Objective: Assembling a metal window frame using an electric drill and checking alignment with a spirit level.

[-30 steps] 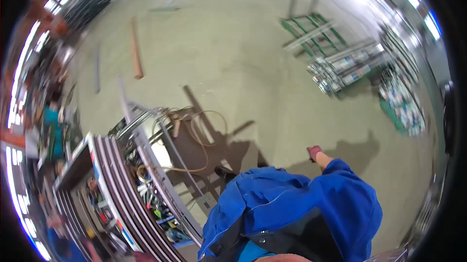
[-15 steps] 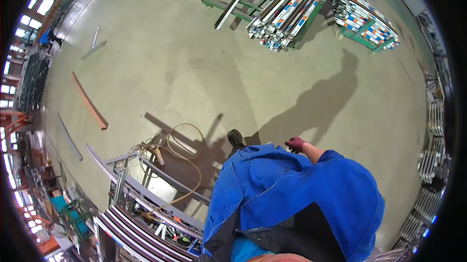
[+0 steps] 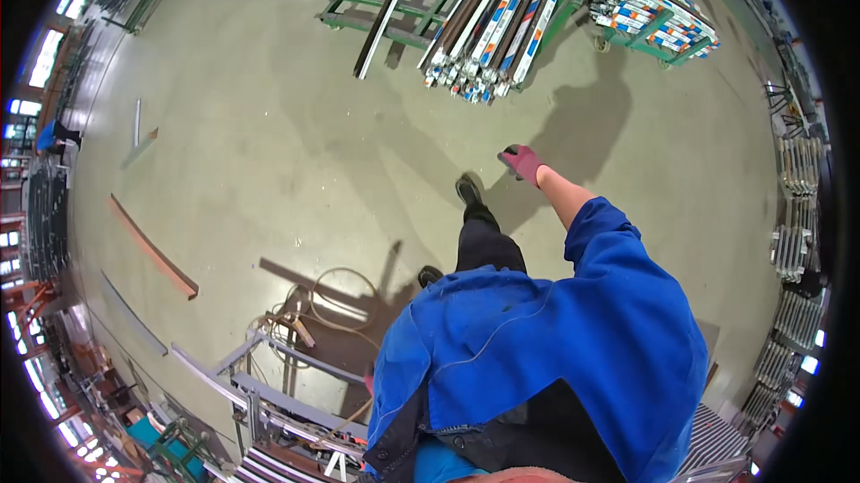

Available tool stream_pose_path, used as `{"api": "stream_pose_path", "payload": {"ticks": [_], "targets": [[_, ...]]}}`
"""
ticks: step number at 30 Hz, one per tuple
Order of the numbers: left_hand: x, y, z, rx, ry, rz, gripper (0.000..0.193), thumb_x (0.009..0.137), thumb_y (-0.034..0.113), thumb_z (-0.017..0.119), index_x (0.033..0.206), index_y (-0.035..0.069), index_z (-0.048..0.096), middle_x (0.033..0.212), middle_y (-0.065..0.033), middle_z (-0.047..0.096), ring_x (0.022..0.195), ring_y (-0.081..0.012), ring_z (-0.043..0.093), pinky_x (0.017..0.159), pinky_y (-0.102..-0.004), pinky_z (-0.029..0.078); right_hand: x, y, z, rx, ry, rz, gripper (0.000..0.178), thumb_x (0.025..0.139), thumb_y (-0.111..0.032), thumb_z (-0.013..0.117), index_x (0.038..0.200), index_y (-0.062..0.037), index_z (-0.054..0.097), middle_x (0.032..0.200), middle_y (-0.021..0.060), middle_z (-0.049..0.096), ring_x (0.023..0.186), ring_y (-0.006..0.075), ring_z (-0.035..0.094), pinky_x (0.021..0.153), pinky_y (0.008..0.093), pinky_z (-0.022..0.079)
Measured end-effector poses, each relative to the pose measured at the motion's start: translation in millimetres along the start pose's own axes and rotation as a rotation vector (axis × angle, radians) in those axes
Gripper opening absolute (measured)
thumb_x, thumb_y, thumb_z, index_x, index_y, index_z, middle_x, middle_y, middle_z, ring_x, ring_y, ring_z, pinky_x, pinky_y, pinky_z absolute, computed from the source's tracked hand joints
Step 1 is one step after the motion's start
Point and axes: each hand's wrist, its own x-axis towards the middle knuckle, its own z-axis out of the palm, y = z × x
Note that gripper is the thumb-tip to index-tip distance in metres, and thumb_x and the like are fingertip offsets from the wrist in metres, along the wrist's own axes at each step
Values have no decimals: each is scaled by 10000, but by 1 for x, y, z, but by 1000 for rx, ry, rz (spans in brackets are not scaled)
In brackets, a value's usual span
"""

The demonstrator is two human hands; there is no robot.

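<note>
My right hand, in a maroon glove with dark fingertips, is held out over the floor in front of me. Its fingers are loosely bent and apart, and nothing shows in them. Of my left hand only a small reddish patch shows beside the blue jacket; its fingers are hidden. It is nearest to the grey metal frame at my lower left. A pale hose lies looped on the floor beyond that frame.
Ahead stand a green cart and a stack of long profiles, with another loaded green cart to its right. A brown bar and a grey strip lie on the left floor. Racked metal frames line the right side.
My right arm has swung forward, away from my body. One foot has stepped ahead. The profile stack is nearer, and the metal frame has slipped lower in view.
</note>
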Motion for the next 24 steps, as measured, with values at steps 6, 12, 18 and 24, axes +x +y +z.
{"api": "stream_pose_path", "payload": {"ticks": [6, 12, 18, 24], "targets": [[12, 115, 0, -306, 216, -117, 362, 1054, 320, 589, 1160, 6, 734, 1100, -233, 754, 991, -407, 704, 854, -478, 538, 233, -10, -55, 303, 415, -69, 593, 900, -452, 741, 1318, -38, 666, 1206, 165, 729, 1144, 299, 641, 1011, 433, 486], [-33, 239, 104, -248, 28, -405, 426, 1002, 379, 631, 1183, 6, 731, 1222, -272, 711, 1172, -437, 674, 942, -498, 533, 376, 51, -166, 961, 158, 154, 767, 946, -490, 740, 1522, -54, 483, 1458, 160, 593, 1236, 349, 619, 1006, 514, 538], [-42, 288, 131, 192, -207, -391, 430, 993, 386, 641, 1194, 17, 733, 1229, -266, 712, 1174, -411, 682, 966, -489, 526, 425, 53, -146, 1114, 182, 82, 526, 943, -366, 726, 1349, -41, 645, 1262, 111, 681, 1008, 313, 676, 797, 494, 591], [-19, 308, 168, 240, -268, -418, 453, 993, 418, 638, 1218, 36, 732, 1241, -258, 713, 1176, -390, 687, 992, -475, 517, 402, -46, -130, 1115, 221, 28, 498, 936, -266, 695, 1336, 23, 625, 1191, 127, 694, 944, 285, 677, 852, 474, 570]]}}
